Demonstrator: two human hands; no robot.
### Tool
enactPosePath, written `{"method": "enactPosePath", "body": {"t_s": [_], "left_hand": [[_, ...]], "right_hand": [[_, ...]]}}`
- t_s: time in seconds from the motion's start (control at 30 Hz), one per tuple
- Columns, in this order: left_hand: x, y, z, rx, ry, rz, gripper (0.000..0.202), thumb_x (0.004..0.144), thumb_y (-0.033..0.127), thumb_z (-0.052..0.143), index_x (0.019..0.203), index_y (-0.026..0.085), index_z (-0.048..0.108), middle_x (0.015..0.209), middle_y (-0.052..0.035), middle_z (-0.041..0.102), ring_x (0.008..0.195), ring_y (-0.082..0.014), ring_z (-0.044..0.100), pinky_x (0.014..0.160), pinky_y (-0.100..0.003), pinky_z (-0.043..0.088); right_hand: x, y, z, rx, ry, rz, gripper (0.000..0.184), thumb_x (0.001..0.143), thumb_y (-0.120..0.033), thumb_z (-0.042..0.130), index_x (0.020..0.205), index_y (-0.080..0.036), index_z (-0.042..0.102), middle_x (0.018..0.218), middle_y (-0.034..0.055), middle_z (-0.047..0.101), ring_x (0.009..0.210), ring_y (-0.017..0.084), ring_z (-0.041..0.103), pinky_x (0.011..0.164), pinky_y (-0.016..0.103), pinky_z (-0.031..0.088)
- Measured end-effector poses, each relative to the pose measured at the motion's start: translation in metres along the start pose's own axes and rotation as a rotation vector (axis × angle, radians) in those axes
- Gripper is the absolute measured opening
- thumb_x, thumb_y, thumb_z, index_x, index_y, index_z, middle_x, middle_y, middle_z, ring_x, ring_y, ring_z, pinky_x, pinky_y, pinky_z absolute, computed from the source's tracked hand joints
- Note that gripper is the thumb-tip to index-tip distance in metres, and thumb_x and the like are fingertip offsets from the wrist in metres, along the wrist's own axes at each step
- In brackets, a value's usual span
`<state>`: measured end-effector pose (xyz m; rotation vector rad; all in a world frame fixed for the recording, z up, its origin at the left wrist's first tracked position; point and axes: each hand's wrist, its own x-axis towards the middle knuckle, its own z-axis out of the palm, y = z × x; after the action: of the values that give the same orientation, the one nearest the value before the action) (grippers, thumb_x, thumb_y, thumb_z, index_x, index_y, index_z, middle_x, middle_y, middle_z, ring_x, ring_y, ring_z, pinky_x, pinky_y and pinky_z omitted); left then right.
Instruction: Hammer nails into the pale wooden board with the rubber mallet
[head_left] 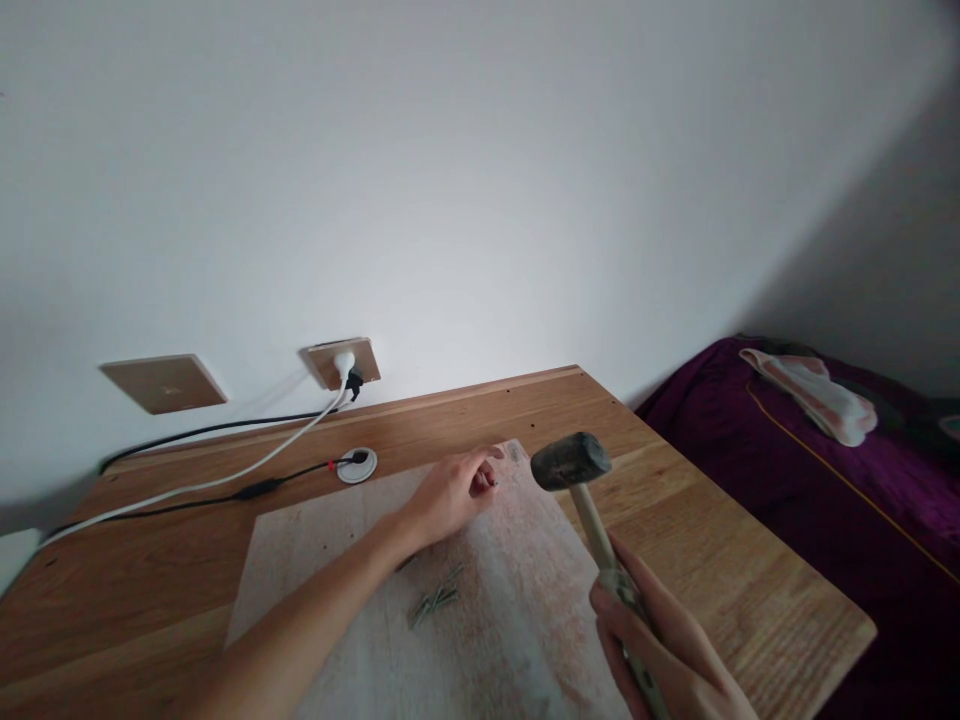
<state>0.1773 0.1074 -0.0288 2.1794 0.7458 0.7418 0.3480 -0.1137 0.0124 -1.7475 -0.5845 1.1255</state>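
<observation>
My right hand is wrapped round the pale wooden handle of a rubber mallet, whose dark head is raised over the right side of a pale, worn wooden board. Near the board's far right corner, my left hand has its fingers curled. Its thumb and fingertips pinch a small nail, mostly hidden by the fingers. Several loose metal nails lie in a small pile on the board, below my left wrist. The mallet head is apart from the left hand.
The board lies on a wooden table against a white wall. A white cable and black cables cross the table's left side, near a round grommet. A wall socket holds plugs. A purple-covered bed with a towel stands right.
</observation>
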Motion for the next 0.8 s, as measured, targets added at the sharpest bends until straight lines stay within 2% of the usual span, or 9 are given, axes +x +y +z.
{"method": "enactPosePath", "body": {"t_s": [0.07,0.17,0.23,0.4,0.53,0.67,0.8], "left_hand": [[0.000,-0.001,0.000,-0.008,0.001,-0.010,0.048,0.081,0.006,0.065,0.127,0.020,0.065,0.092,-0.0021,0.075,0.074,-0.0150,0.068,0.072,-0.026,0.054],[0.000,-0.003,0.000,-0.009,-0.010,-0.023,0.044,0.082,0.008,0.065,0.125,0.020,0.066,0.091,-0.0024,0.076,0.073,-0.0153,0.069,0.071,-0.027,0.055],[0.000,-0.003,0.000,-0.010,-0.017,-0.025,0.043,0.083,0.009,0.064,0.124,0.020,0.065,0.090,-0.0024,0.076,0.072,-0.0158,0.069,0.071,-0.027,0.055],[0.000,-0.003,0.001,-0.047,-0.016,-0.013,0.038,0.085,0.011,0.064,0.122,0.018,0.065,0.086,-0.0028,0.076,0.069,-0.0159,0.069,0.068,-0.026,0.054],[0.000,-0.002,0.001,-0.036,-0.015,-0.006,0.039,0.084,0.009,0.064,0.122,0.018,0.067,0.086,-0.0016,0.077,0.068,-0.0148,0.069,0.068,-0.024,0.053],[0.000,-0.001,0.000,-0.017,-0.007,-0.018,0.040,0.084,0.010,0.065,0.124,0.019,0.068,0.085,-0.0010,0.077,0.068,-0.0149,0.069,0.070,-0.025,0.053],[0.000,-0.001,0.000,-0.027,0.000,-0.015,0.051,0.079,0.005,0.068,0.127,0.020,0.068,0.089,-0.0013,0.077,0.072,-0.0155,0.069,0.072,-0.024,0.053]], "right_hand": [[0.003,-0.013,0.002,-0.097,-0.081,-0.057,0.092,0.088,-0.070,0.068,0.161,-0.022,0.037,0.044,-0.0133,0.047,0.035,0.010,0.044,0.032,0.013,0.030],[0.004,-0.019,0.008,-0.182,-0.117,-0.128,0.093,0.093,-0.070,0.059,0.161,-0.012,0.034,0.040,-0.0155,0.040,0.033,0.009,0.032,0.036,0.016,0.029],[0.002,-0.015,0.012,-0.244,-0.126,-0.172,0.087,0.096,-0.068,0.053,0.159,-0.010,0.036,0.041,-0.0157,0.037,0.036,0.009,0.030,0.038,0.017,0.026],[0.002,-0.006,0.015,-0.359,-0.163,-0.254,0.073,0.103,-0.059,0.043,0.159,-0.014,0.038,0.045,-0.0145,0.034,0.039,0.010,0.028,0.038,0.018,0.016],[0.006,-0.006,0.015,-0.402,-0.197,-0.254,0.072,0.105,-0.056,0.039,0.162,-0.012,0.033,0.044,-0.0153,0.034,0.037,0.009,0.027,0.036,0.018,0.017],[0.012,-0.003,0.013,-0.411,-0.218,-0.269,0.073,0.105,-0.057,0.038,0.162,-0.011,0.034,0.045,-0.0150,0.033,0.037,0.009,0.026,0.036,0.019,0.017],[0.016,0.001,0.014,-0.419,-0.218,-0.255,0.077,0.103,-0.059,0.042,0.161,-0.009,0.035,0.045,-0.0142,0.036,0.036,0.010,0.029,0.036,0.020,0.019]]}}
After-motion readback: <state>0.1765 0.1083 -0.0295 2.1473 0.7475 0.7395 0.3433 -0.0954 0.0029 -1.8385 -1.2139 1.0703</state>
